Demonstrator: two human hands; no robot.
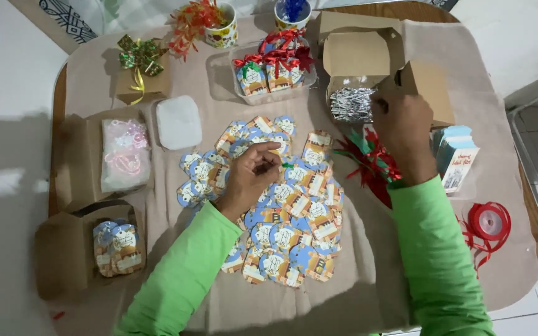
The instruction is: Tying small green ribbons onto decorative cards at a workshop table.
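Observation:
My left hand (251,176) rests over a spread of several small blue-and-orange card tags (294,214) in the middle of the table, fingers curled and pinching what looks like a small green piece; I cannot make out exactly what. My right hand (404,127) reaches to the far right, fingers closed at the edge of a bowl of shiny silver wrapped pieces (351,103), beside an open brown cardboard box (428,90). Red and green ribbon bows (372,163) lie just under my right wrist. Both arms wear green sleeves.
A clear tray of ribboned tags (273,68) stands at the back. Two cups (221,25) hold ribbons. Brown boxes (70,249) with tags and a pink packet (124,154) sit left, with a white lidded tub (178,122). A red ribbon spool (489,223) and card stack (457,155) lie right.

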